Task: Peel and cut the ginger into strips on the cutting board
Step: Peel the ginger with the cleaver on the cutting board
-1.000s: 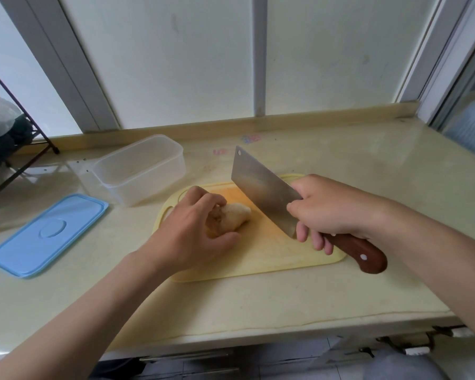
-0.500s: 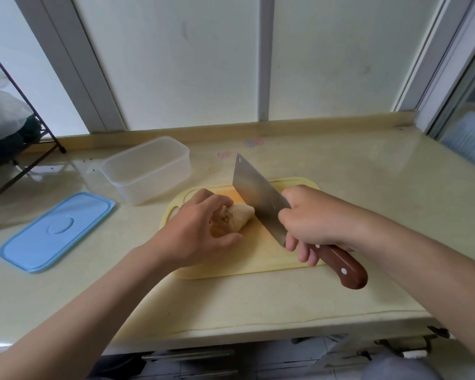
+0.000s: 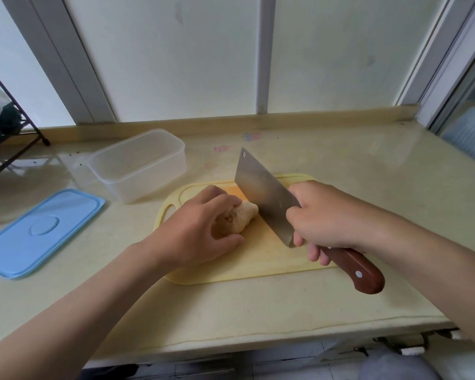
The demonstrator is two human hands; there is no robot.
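Note:
A pale, knobbly piece of ginger (image 3: 239,219) lies on the yellow cutting board (image 3: 258,264) in the middle of the counter. My left hand (image 3: 200,229) grips it from the left, fingers curled over its top and thumb at its near side. My right hand (image 3: 329,215) holds a cleaver (image 3: 263,193) by its brown wooden handle (image 3: 357,272). The steel blade stands on edge, tip pointing away, and its lower edge sits right against the ginger's right end.
A clear plastic container (image 3: 139,164) stands just behind and left of the board. Its blue lid (image 3: 39,231) lies flat at the left. A dark wire rack (image 3: 8,133) is at the far left. The counter's front edge (image 3: 258,341) runs below the board.
The cleaver has moved left, from a gap away to right up against the ginger's right end. My left hand keeps its grip on the ginger.

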